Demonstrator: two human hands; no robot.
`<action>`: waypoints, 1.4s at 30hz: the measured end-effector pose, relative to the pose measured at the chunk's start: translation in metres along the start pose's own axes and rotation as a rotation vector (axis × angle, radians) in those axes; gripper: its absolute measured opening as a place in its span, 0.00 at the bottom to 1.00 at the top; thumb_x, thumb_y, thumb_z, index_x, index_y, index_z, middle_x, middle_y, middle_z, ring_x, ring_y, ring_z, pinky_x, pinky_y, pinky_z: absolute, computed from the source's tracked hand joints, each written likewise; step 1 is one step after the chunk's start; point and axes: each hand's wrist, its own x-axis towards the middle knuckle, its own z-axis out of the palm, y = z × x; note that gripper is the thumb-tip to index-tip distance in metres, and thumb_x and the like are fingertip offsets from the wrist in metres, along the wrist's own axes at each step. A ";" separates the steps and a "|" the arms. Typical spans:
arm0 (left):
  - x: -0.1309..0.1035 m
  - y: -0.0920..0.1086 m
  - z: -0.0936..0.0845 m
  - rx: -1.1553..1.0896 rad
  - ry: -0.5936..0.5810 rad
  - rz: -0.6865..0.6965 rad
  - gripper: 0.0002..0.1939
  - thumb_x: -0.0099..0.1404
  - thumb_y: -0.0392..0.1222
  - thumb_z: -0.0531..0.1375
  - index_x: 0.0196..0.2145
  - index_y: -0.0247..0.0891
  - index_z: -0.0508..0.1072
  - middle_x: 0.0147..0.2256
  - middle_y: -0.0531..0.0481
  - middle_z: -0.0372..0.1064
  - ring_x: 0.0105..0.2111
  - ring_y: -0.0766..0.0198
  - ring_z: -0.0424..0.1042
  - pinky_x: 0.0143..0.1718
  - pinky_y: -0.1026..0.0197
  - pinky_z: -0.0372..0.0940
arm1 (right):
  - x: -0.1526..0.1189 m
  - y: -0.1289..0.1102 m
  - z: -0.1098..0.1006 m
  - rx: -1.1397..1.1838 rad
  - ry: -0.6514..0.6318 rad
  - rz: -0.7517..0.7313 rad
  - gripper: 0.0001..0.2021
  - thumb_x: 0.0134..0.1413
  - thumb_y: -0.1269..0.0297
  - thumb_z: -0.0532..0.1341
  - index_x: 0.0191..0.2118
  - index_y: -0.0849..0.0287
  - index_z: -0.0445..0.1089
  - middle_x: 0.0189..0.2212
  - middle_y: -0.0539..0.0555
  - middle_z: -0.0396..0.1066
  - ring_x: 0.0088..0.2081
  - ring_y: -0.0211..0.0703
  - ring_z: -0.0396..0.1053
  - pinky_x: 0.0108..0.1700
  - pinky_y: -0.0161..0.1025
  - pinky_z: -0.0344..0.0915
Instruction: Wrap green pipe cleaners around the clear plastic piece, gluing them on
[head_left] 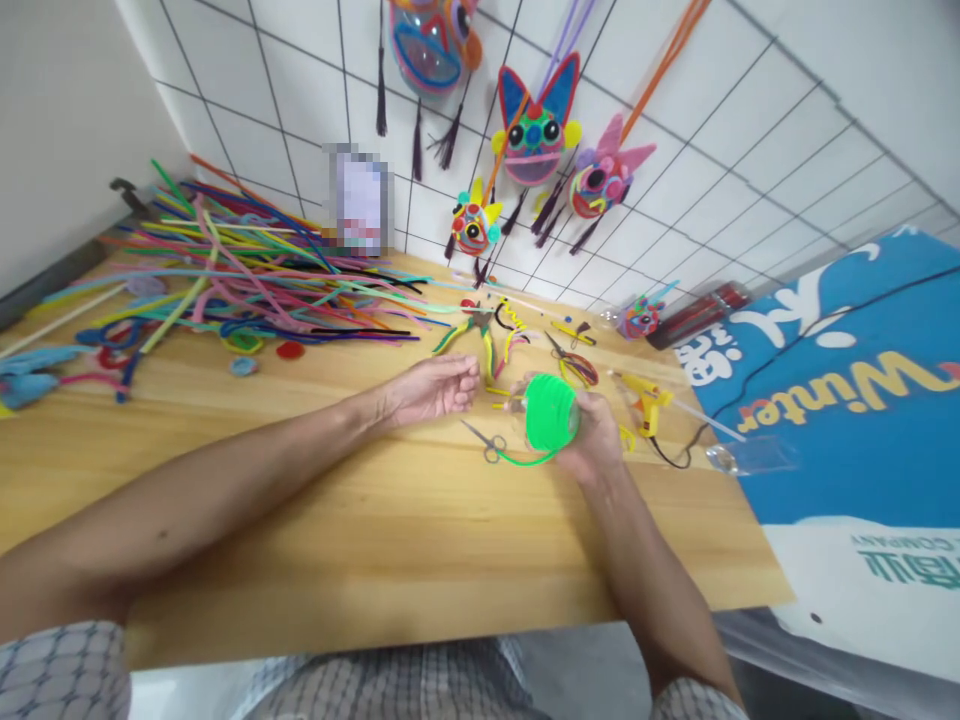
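My right hand [598,440] is wrapped round the right side of a clear ball [573,418] coiled with bright green pipe cleaner [549,412]. A loose green end curves below the ball to the left, by the handles of small scissors [493,447] on the table. My left hand [439,388] is left of the ball, apart from it, with its fingers curled in and nothing visible in them. Pliers with green and yellow handles [487,345] lie just beyond it. Short yellow pieces [498,392] show between the left hand and the ball.
A heap of coloured pipe cleaners [247,265] covers the back left of the wooden table [360,560]. Orange-handled scissors [576,365] and a yellow glue gun [649,400] with a black cord lie to the right. Decorated mask-like ornaments [534,140] hang on the tiled wall.
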 end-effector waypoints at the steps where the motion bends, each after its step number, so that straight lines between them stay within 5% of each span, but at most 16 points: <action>1: -0.001 -0.001 0.000 0.007 -0.007 0.000 0.17 0.67 0.41 0.75 0.30 0.36 0.70 0.26 0.56 0.62 0.22 0.71 0.65 0.25 0.69 0.64 | 0.001 0.004 -0.001 0.022 0.005 0.009 0.24 0.51 0.41 0.64 0.45 0.53 0.80 0.44 0.62 0.85 0.57 0.70 0.80 0.55 0.69 0.79; 9: 0.000 -0.003 -0.001 0.078 0.010 -0.015 0.13 0.69 0.40 0.74 0.34 0.34 0.74 0.27 0.55 0.68 0.22 0.72 0.67 0.24 0.69 0.66 | 0.003 0.024 -0.014 0.120 0.040 0.051 0.23 0.50 0.43 0.66 0.46 0.54 0.81 0.45 0.63 0.86 0.59 0.72 0.79 0.60 0.72 0.76; 18: 0.000 -0.005 -0.001 0.035 -0.021 0.003 0.20 0.61 0.43 0.81 0.32 0.33 0.73 0.28 0.55 0.69 0.22 0.71 0.71 0.24 0.70 0.70 | 0.000 0.026 -0.018 0.239 0.077 0.044 0.24 0.46 0.46 0.72 0.47 0.54 0.83 0.44 0.60 0.87 0.59 0.70 0.80 0.63 0.69 0.76; 27: -0.005 -0.004 0.006 -0.055 -0.019 -0.047 0.15 0.76 0.42 0.68 0.32 0.36 0.71 0.26 0.55 0.65 0.21 0.68 0.70 0.24 0.67 0.71 | -0.001 0.028 -0.021 0.289 0.147 0.033 0.19 0.46 0.49 0.73 0.43 0.52 0.82 0.46 0.58 0.87 0.62 0.69 0.78 0.65 0.69 0.75; 42: -0.005 -0.007 0.012 0.011 0.032 -0.035 0.08 0.75 0.34 0.66 0.35 0.32 0.75 0.26 0.54 0.67 0.20 0.70 0.68 0.22 0.69 0.69 | -0.011 -0.005 -0.026 0.141 0.170 -0.148 0.21 0.46 0.43 0.74 0.41 0.52 0.82 0.47 0.60 0.86 0.62 0.72 0.78 0.57 0.68 0.81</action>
